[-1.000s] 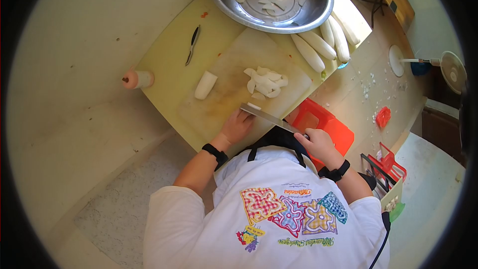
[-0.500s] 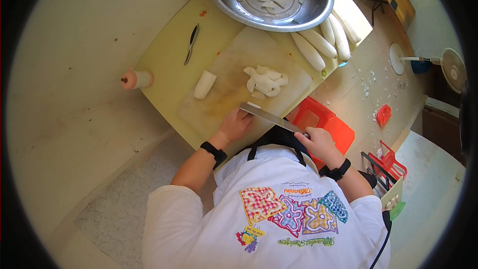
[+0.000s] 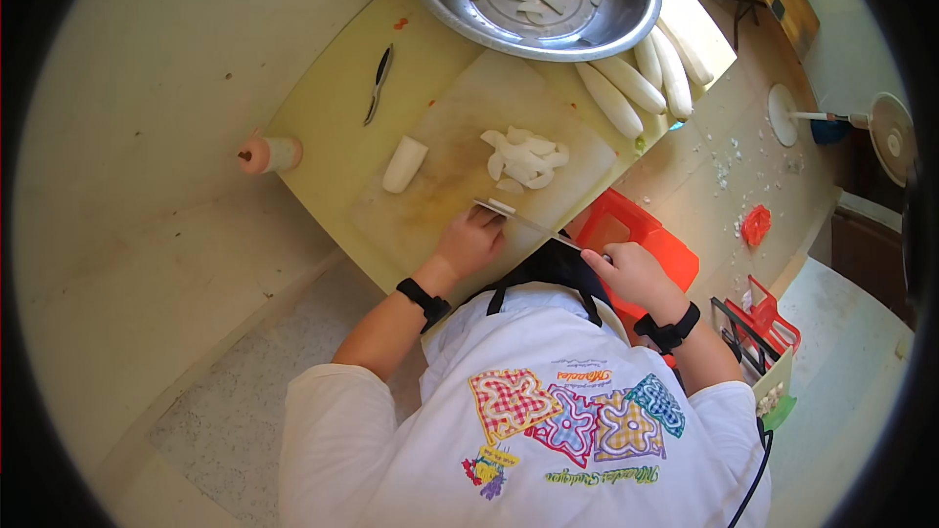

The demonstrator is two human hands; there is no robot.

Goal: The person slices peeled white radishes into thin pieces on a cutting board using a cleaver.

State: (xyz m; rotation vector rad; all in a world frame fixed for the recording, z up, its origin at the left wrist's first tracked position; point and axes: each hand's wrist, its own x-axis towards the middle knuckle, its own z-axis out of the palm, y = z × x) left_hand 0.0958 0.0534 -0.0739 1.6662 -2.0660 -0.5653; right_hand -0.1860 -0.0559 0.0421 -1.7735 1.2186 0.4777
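My right hand (image 3: 641,279) grips the handle of a kitchen knife (image 3: 543,231), its blade pointing left across the near edge of the cutting board (image 3: 445,137). Curled against the blade tip are the fingers of my left hand (image 3: 469,240), closed on a piece of white radish that they mostly hide. A pale radish slice (image 3: 502,205) shows just beyond the blade. Farther up the board lies a heap of cut radish slices (image 3: 526,156), with a thick radish chunk (image 3: 404,164) to its left.
A steel basin (image 3: 611,24) with radish slices stands at the table's far side, beside several whole peeled radishes (image 3: 611,100). On the left are a slim black-and-silver tool (image 3: 379,83) and a pink-capped bottle (image 3: 269,154). A red plastic stool (image 3: 626,225) stands below the table's right edge.
The knife blade has turned more edge-down and its visible face has narrowed. My right hand has shifted slightly down and right; my left hand stays almost in place.
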